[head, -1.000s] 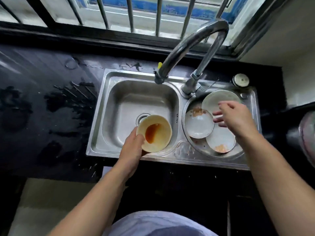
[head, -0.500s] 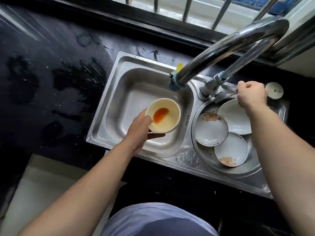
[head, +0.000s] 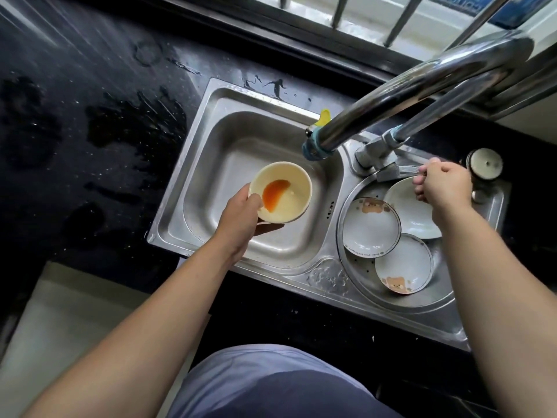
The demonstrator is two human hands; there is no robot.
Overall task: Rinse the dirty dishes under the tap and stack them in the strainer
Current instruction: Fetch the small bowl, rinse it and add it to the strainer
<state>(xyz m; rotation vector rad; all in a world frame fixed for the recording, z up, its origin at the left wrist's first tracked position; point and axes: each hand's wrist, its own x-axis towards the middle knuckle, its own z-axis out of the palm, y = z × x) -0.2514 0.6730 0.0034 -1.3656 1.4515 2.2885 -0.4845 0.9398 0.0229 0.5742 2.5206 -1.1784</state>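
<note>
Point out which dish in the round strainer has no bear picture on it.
The plain white dish at the back, under the right hand. The left dish and the front dish each show a brown bear.

A cream bowl (head: pixel 280 196) with a crescent of orange sauce inside is held tilted over the rectangular left basin of the steel sink (head: pixel 193 164), near its right wall and just below the spout of the chrome tap (head: pixel 376 116); no water shows at the spout. In the round strainer (head: pixel 358 285) at the sink's right end lie three white dishes: a bear-print plate (head: pixel 369 230) at the left, a plain plate (head: pixel 410 215) toward the back edge partly under it, and a second bear-print plate (head: pixel 405 263) toward the front edge, overlapped by the first.
</note>
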